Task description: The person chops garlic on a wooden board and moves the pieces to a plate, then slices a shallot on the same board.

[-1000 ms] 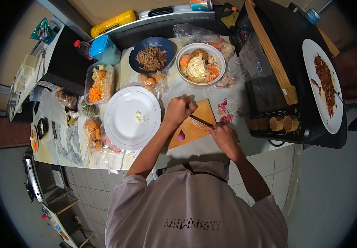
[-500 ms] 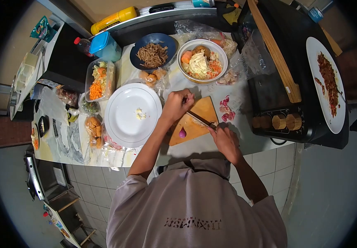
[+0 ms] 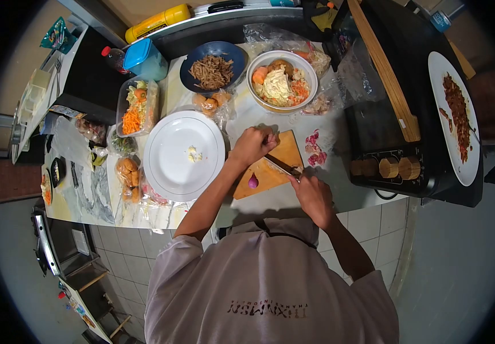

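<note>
My right hand (image 3: 315,199) grips the handle of a knife (image 3: 282,164), whose blade slants up and left over the wooden cutting board (image 3: 288,143). At the board's upper left edge, close to the blade's tip, my left hand (image 3: 253,144) is closed with its fingers curled together. What those fingers hold, if anything, I cannot make out. Pale chopped bits lie beside the blade, partly covered by it. A purple shallot (image 3: 253,181) rests on the board's lower left part. Reddish peels (image 3: 315,148) are scattered on the counter right of the board.
Left of the board sits a white plate (image 3: 174,179) with small pale pieces. Behind are a bowl (image 3: 255,98) of mixed food and a dark blue plate (image 3: 186,73) of brown strips. A plastic tub (image 3: 154,109) holds vegetables. A black oven (image 3: 368,129) stands at right.
The view has shifted slightly. Both hands keep nearly the same places on the board, and the knife still lies at about the same slant.
</note>
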Available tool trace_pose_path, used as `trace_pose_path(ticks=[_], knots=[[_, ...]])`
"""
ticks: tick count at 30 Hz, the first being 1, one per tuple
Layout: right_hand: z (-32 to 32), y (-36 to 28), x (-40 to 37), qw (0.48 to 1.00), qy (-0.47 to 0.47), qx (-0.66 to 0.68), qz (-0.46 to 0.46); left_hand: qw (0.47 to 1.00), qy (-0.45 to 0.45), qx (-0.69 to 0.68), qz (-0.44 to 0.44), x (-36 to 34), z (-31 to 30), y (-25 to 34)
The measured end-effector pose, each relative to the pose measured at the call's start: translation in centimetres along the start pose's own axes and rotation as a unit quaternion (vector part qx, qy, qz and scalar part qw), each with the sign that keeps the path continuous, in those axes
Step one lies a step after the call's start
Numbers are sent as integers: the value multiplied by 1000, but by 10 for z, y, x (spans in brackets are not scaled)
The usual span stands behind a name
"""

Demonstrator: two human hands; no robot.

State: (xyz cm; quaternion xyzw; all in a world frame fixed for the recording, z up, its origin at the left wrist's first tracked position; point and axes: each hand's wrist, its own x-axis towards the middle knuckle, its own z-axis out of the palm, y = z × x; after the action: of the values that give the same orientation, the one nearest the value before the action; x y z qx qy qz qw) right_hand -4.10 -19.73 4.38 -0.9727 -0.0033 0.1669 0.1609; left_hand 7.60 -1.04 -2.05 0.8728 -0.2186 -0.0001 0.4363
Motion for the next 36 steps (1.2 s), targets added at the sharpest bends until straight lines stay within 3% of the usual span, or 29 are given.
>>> trace_pose_path(ticks=[6, 11, 13, 17, 20, 22, 29, 31, 33, 35, 36], knots=[[31, 7, -4, 997, 62, -40, -14, 999, -33, 36, -15, 1, 1, 9], [2, 0, -6, 998, 44, -25, -29, 999, -27, -18, 7, 0, 1, -2], [7, 2, -5, 999, 31, -20, -34, 998, -53, -13, -40, 0, 1, -4], [31, 12, 3, 997, 63, -34, -25, 997, -18, 75, 0, 0, 1, 7], [19, 6, 0, 997, 68, -31, -25, 997, -18, 78, -8, 3, 2, 3], [21, 8, -3, 997, 61, -24, -29, 999, -31, -18, -12, 1, -1, -2], [5, 6, 5, 997, 58, -31, -41, 998, -19, 53, 1, 5, 0, 2], [4, 8, 6, 997, 47, -39, -53, 999, -12, -14, -37, 0, -3, 3], [23, 14, 11, 993, 88, -43, -64, 998, -15, 17, -50, -6, -2, 6], [28, 16, 15, 993, 89, -47, -54, 997, 4, 74, 2, -2, 0, 8], [26, 14, 13, 995, 80, -39, -51, 999, -10, 39, -5, 0, -2, 6]])
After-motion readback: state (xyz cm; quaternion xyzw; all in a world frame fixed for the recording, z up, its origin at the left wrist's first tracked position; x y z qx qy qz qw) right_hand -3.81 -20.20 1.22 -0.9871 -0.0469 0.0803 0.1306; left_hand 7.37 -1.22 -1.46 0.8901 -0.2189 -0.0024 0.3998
